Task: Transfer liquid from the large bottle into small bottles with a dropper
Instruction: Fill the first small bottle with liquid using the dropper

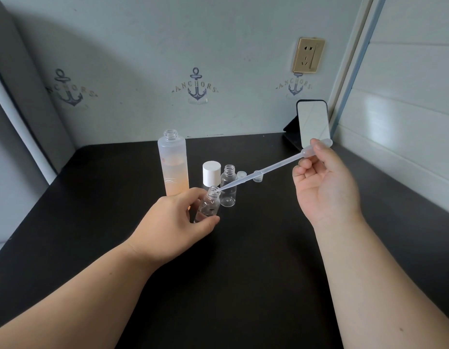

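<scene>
The large frosted bottle [173, 167] stands open on the black table, holding pale orange liquid in its lower part. My left hand [176, 222] grips a small clear bottle [208, 206], tilted toward the right. My right hand [322, 182] pinches the bulb of a long clear dropper [268, 168], whose tip rests in that bottle's open neck. A second small clear bottle [229, 188] stands open just behind, beside a white cap [211, 173].
Two small clear caps [258, 176] lie on the table behind the dropper. A small mirror on a black stand [314, 124] leans at the back right corner. The black table [243, 260] meets the wall at the back and a white panel at the right.
</scene>
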